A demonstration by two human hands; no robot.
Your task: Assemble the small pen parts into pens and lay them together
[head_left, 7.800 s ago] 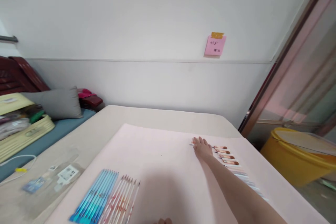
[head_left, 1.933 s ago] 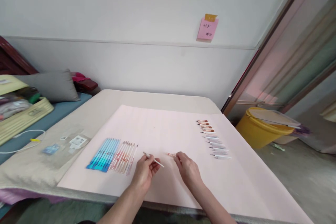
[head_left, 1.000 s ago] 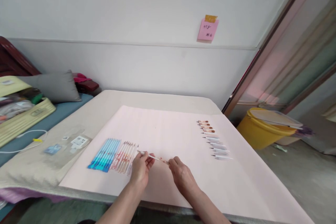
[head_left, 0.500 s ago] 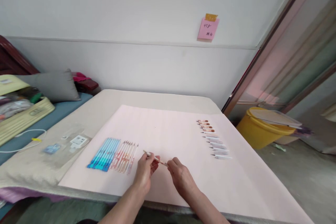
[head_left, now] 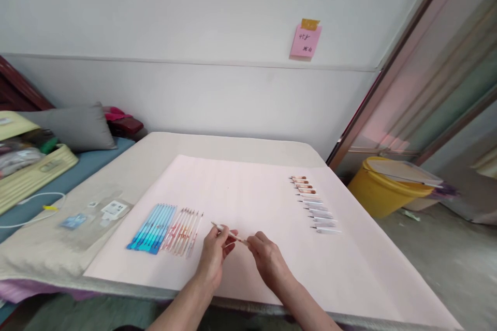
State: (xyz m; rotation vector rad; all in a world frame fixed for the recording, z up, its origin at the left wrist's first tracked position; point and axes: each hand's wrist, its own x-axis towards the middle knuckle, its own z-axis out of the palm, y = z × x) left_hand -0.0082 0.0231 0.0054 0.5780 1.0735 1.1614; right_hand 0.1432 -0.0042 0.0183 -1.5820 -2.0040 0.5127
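Above the pink-white sheet point(head_left: 248, 191), a slim white pen point(head_left: 235, 237) with reddish markings spans between my hands. My left hand point(head_left: 213, 249) is closed round its body, and the tip pokes out past the thumb. Pinched on the opposite end of the same pen is my right hand point(head_left: 268, 257); its fingers hide that end. Left of my hands lies a row of white pens with red and orange patterns point(head_left: 182, 232), and beside it a row of blue pens point(head_left: 152, 228). At the right, a column of refills or slim pen parts point(head_left: 321, 214) lies with dark tips pointing left.
Clear plastic wrappers with labels point(head_left: 113, 209) lie on the table's left. A grey cushion point(head_left: 89, 126) and a pale yellow box point(head_left: 46, 168) sit beyond the left edge. On the floor at right stands a yellow bin point(head_left: 373, 191). A pink note point(head_left: 305, 41) is taped to the wall.
The view has shifted slightly. Both hands keep nearly the same place and grip on the pen.
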